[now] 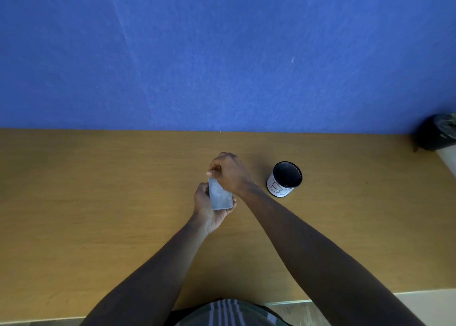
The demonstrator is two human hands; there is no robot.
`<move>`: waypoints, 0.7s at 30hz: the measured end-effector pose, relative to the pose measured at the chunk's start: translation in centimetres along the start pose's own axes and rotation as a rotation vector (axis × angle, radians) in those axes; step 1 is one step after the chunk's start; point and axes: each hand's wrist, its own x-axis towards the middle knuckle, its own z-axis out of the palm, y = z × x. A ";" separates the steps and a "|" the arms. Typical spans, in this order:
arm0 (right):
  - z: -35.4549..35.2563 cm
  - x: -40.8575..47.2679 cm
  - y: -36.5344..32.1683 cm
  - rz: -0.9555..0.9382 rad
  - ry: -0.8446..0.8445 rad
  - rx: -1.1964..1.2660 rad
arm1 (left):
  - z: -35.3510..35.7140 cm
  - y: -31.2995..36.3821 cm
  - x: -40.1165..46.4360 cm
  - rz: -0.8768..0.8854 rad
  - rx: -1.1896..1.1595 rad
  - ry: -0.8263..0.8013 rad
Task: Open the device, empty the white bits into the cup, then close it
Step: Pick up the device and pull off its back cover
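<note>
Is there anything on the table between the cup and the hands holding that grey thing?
Nothing: in the head view, only bare table separates the cup from the right hand.

The left hand (208, 208) covers the near and left sides of the device (219, 195), and the right hand (228, 171) hides its far end, so whether it is open cannot be told. Any white bits are too faint to make out. The cup (284, 179), right of both grips, shows only a dark inside. A dark object (438, 133) far right is cut off by the edge.
</note>
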 end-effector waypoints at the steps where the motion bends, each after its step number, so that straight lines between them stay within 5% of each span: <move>1: 0.0 -0.1 0.0 -0.002 0.008 0.005 | 0.0 0.0 0.0 0.000 -0.002 -0.001; 21: 0.8 -0.9 0.2 -0.023 0.095 0.016 | -0.2 0.2 0.1 0.028 0.014 -0.020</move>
